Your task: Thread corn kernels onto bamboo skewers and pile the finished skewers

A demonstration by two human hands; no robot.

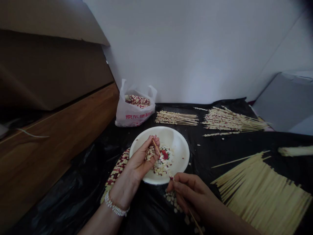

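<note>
My left hand (146, 157) is cupped over the white bowl (181, 141), its fingers curled round loose pale corn kernels (150, 152). The bare tip of a thin wooden skewer (156, 147) rests against its thumb and fingertips. Kernels appear threaded along the skewer between the two hands. My right hand (192, 192) pinches it lower down, by a red-and-white kernel near the bowl's front rim; the shaft's tail slants out below. More kernels lie inside the bowl, near its printed red flower, and under my right hand. A red-and-cream corn cob (118, 169) lies partly hidden behind my left wrist.
A white plastic bag (134, 114) with cobs stands behind the bowl. Kernel-threaded skewers lie in two bunches, one middle (176, 118), one right (223, 120). Bare skewers (264, 192) spread at right, near a pale stick-like piece (295, 150). Black sheeting (80, 182) covers the surface.
</note>
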